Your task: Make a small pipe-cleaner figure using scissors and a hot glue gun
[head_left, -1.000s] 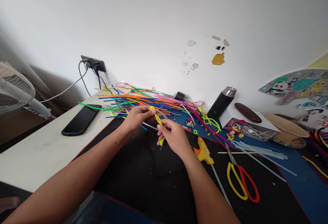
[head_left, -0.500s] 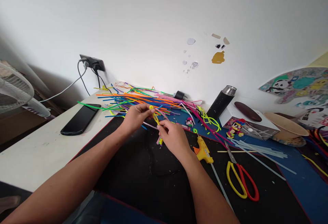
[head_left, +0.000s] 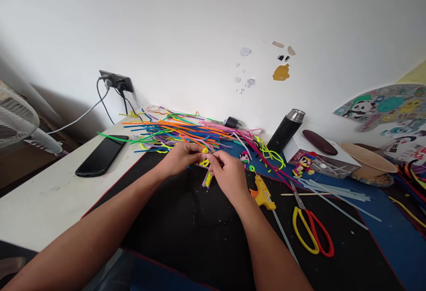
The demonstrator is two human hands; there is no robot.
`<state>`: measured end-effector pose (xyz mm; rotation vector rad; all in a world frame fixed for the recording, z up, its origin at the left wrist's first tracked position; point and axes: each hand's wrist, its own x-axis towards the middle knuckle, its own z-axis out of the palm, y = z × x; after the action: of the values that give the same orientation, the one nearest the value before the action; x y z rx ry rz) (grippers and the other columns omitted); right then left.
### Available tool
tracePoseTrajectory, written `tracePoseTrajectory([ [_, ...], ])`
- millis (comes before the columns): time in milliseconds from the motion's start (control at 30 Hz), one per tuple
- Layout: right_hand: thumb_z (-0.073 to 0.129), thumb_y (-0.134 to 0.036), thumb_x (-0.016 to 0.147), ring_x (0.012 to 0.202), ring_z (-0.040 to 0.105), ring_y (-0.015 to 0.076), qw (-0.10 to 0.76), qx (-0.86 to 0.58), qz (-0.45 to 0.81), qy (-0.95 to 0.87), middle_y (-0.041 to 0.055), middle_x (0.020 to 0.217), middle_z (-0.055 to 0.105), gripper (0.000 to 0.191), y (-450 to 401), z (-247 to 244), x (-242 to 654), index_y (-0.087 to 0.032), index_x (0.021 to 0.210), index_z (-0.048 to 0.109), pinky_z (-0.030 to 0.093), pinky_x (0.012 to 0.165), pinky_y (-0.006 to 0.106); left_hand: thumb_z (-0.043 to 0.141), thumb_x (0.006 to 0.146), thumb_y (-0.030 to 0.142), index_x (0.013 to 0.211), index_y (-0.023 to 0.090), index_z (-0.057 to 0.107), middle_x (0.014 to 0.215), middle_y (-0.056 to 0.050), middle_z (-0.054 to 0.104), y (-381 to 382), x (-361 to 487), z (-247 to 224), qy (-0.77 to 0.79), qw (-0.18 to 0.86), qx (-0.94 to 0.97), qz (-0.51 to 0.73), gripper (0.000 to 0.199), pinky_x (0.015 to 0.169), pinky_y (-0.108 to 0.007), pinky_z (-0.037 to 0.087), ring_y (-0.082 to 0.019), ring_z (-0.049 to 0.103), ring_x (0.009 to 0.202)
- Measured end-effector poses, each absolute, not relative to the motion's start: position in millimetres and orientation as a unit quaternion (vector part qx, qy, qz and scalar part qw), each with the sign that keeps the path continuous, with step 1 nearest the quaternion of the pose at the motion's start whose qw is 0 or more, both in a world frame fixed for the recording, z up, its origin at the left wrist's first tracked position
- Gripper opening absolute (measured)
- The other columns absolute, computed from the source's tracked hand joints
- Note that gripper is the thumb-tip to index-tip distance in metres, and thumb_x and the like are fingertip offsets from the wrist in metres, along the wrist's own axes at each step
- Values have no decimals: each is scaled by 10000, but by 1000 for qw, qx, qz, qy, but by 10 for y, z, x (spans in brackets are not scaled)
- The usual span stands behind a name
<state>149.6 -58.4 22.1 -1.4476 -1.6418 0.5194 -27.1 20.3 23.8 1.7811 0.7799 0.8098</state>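
Observation:
Between my fingertips, above the black mat [head_left: 159, 220], is a yellow pipe cleaner [head_left: 204, 162] bent into small loops. My left hand [head_left: 181, 158] pinches it from the left. My right hand [head_left: 228, 171] pinches it from the right, thumb and forefinger meeting close to the left fingertips. Part of the yellow piece is hidden by the fingers. Just below the hands, a small multicoloured piece [head_left: 207, 180] in pink, green and yellow lies on the mat. A yellow hot glue gun [head_left: 264, 194] rests to the right of my right wrist.
Many coloured pipe cleaners [head_left: 173, 132] lie behind the hands. To the right are scissors [head_left: 308, 224], glue sticks [head_left: 336, 191], a small figure [head_left: 303, 163], a black thermos [head_left: 286, 130] and a white box [head_left: 342, 162]. A phone [head_left: 101, 155] lies at the left, near a fan [head_left: 20, 113].
My hands have come closer together. The yellow pipe cleaner, stretched in a strip between them before, is now bunched into loops at the fingertips. The view has shifted slightly.

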Motion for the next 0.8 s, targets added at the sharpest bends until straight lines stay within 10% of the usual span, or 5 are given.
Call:
tracePoseTrajectory([
  [800,542,-537,1008,661,686,216,431,-619,163,-635,28,680,704,371,-565,209,1528,-250,784,617,451,596,282,663,907,528,888,160,764,799,-59,695,28,-174,274,253,518,752,320,381,779,-311,515,-238,622,825],
])
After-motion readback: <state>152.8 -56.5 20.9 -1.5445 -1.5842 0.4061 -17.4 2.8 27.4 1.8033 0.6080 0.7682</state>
